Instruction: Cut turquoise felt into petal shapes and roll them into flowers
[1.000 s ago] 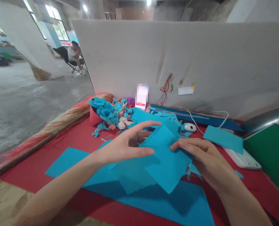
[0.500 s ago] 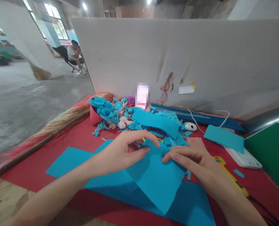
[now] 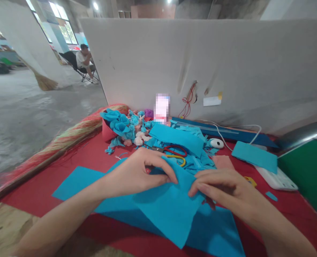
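A blue felt square hangs corner-down just above the red table. My left hand pinches its upper left edge, fingers curled closed. My right hand grips the upper right edge, fingers bent over the felt. Under the square lies a large blue felt sheet. Just beyond my hands lie scissors with red and yellow handles, among blue scraps.
A pile of blue and pink felt flowers sits at the back left beside a broom. A white mouse, a white keyboard and a blue felt piece lie to the right. A white board backs the table. A person sits far off.
My hands have drawn the felt square lower and closer to me. The left hand went from spread open to pinched on the edge. The scissors behind came into view.
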A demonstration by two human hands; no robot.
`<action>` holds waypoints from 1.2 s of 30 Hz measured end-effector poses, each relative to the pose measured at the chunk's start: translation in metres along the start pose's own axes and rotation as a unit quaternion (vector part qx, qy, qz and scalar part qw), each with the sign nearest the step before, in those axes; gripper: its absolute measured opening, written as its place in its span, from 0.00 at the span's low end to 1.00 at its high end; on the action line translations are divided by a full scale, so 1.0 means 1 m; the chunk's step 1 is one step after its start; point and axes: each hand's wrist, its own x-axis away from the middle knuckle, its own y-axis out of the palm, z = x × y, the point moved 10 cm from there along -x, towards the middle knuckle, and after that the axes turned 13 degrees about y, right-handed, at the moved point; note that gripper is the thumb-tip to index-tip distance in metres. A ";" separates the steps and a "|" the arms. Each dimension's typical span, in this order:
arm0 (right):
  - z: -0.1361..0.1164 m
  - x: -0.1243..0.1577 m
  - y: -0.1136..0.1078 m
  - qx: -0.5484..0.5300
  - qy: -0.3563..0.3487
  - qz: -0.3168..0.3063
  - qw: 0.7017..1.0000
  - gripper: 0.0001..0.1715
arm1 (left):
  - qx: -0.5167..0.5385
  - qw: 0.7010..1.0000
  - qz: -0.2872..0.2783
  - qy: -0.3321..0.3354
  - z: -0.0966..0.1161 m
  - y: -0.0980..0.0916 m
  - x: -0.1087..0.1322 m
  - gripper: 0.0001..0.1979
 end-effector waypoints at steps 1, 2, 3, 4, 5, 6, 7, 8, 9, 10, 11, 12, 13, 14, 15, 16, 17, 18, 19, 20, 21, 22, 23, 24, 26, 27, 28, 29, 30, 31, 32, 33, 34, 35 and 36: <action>0.002 0.002 -0.004 0.010 -0.002 -0.003 1.000 0.15 | -0.009 1.000 0.006 -0.002 0.000 -0.004 0.000 0.07; 0.003 0.003 -0.007 0.025 -0.008 -0.008 1.000 0.15 | -0.015 1.000 0.013 -0.004 0.000 -0.007 0.001 0.07; 0.005 0.004 -0.011 0.041 -0.013 -0.013 0.999 0.15 | -0.018 1.000 0.019 -0.004 -0.001 -0.009 0.001 0.06; 0.006 0.005 -0.015 0.052 -0.017 -0.014 0.998 0.15 | -0.018 0.999 0.028 -0.005 -0.001 -0.011 0.001 0.07; 0.007 0.005 -0.021 0.051 -0.021 0.001 0.999 0.16 | -0.018 0.999 0.039 -0.008 -0.002 -0.013 0.002 0.07; 0.007 0.005 -0.028 0.039 -0.022 0.029 0.999 0.17 | -0.016 0.999 0.051 -0.010 -0.003 -0.014 0.002 0.07; 0.008 0.005 -0.036 0.021 -0.018 0.069 0.997 0.17 | -0.013 0.998 0.066 -0.012 -0.004 -0.016 0.002 0.08; 0.009 0.006 -0.043 -0.003 -0.010 0.114 0.993 0.16 | -0.007 0.997 0.081 -0.012 -0.005 -0.017 0.002 0.08; 0.010 0.006 -0.046 -0.026 0.003 0.153 0.988 0.16 | -0.001 0.996 0.093 -0.013 -0.005 -0.017 0.002 0.08; 0.011 0.006 -0.046 -0.045 0.019 0.181 0.982 0.16 | 0.005 0.995 0.103 -0.012 -0.005 -0.017 0.002 0.08; 0.011 0.005 -0.041 -0.064 0.028 0.194 0.979 0.17 | 0.009 0.994 0.112 -0.010 -0.004 -0.016 0.002 0.07; 0.011 0.005 -0.038 -0.077 0.036 0.210 0.974 0.15 | 0.010 0.993 0.119 -0.008 -0.004 -0.016 0.003 0.06; 0.011 0.005 -0.035 -0.088 0.040 0.231 0.968 0.13 | 0.008 0.992 0.125 -0.009 -0.003 -0.016 0.003 0.05; 0.011 0.006 -0.033 -0.103 0.043 0.246 0.963 0.12 | 0.004 0.992 0.127 -0.010 -0.003 -0.015 0.003 0.04; 0.012 0.006 -0.031 -0.118 0.042 0.255 0.959 0.11 | 0.001 0.991 0.130 -0.011 -0.003 -0.015 0.004 0.03; 0.012 0.005 -0.029 -0.132 0.037 0.254 0.957 0.10 | -0.001 0.992 0.129 -0.011 -0.003 -0.014 0.005 0.03; 0.011 0.005 -0.028 -0.142 0.031 0.249 0.957 0.11 | 0.002 0.992 0.123 -0.006 -0.001 -0.012 0.005 0.03; 0.010 0.005 -0.027 -0.144 0.022 0.243 0.959 0.11 | 0.006 0.993 0.114 0.005 0.001 -0.010 0.005 0.02; 0.008 0.005 -0.028 -0.134 0.013 0.242 0.961 0.11 | 0.011 0.995 0.098 0.020 0.004 -0.007 0.004 0.02; 0.006 0.007 -0.030 -0.115 0.002 0.250 0.961 0.10 | 0.014 0.996 0.079 0.035 0.008 -0.003 0.003 0.03; 0.001 0.010 -0.032 -0.088 -0.014 0.265 0.960 0.09 | 0.013 0.997 0.056 0.050 0.012 0.002 0.003 0.03; -0.005 0.013 -0.033 -0.057 -0.036 0.280 0.958 0.07 | 0.008 0.997 0.033 0.065 0.016 0.007 0.003 0.04; -0.012 0.016 -0.032 -0.026 -0.065 0.290 0.954 0.06 | 0.002 0.997 0.014 0.075 0.019 0.011 0.003 0.04; -0.020 0.018 -0.029 0.004 -0.097 0.291 0.952 0.05 | -0.005 0.997 0.000 0.083 0.021 0.014 0.002 0.04; -0.033 0.020 -0.017 0.053 -0.148 0.279 0.947 0.05 | -0.013 0.995 -0.015 0.095 0.025 0.018 0.002 0.05; -0.037 0.020 -0.012 0.071 -0.162 0.271 0.946 0.05 | -0.016 0.995 -0.019 0.096 0.025 0.019 0.002 0.06; -0.039 0.020 -0.008 0.083 -0.170 0.270 0.944 0.05 | -0.017 0.995 -0.022 0.093 0.024 0.019 0.001 0.08; -0.039 0.019 -0.007 0.090 -0.174 0.274 0.941 0.06 | -0.017 0.996 -0.026 0.087 0.023 0.019 0.001 0.09; -0.039 0.019 -0.008 0.094 -0.174 0.282 0.939 0.06 | -0.017 0.996 -0.032 0.080 0.022 0.019 0.001 0.11; -0.037 0.019 -0.011 0.093 -0.171 0.293 0.936 0.07 | -0.016 0.997 -0.037 0.071 0.020 0.018 0.001 0.11; -0.033 0.018 -0.016 0.088 -0.162 0.305 0.934 0.07 | -0.017 0.997 -0.043 0.062 0.018 0.016 0.001 0.12; -0.028 0.018 -0.022 0.081 -0.148 0.318 0.933 0.07 | -0.017 0.997 -0.052 0.055 0.016 0.014 0.001 0.12; -0.023 0.017 -0.030 0.074 -0.131 0.331 0.931 0.07 | -0.017 0.997 -0.063 0.048 0.014 0.011 0.002 0.12; -0.017 0.017 -0.039 0.067 -0.112 0.346 0.929 0.07 | -0.016 0.996 -0.073 0.040 0.013 0.009 0.003 0.12; -0.011 0.018 -0.048 0.061 -0.095 0.363 0.925 0.08 | -0.014 0.996 -0.087 0.032 0.011 0.006 0.005 0.13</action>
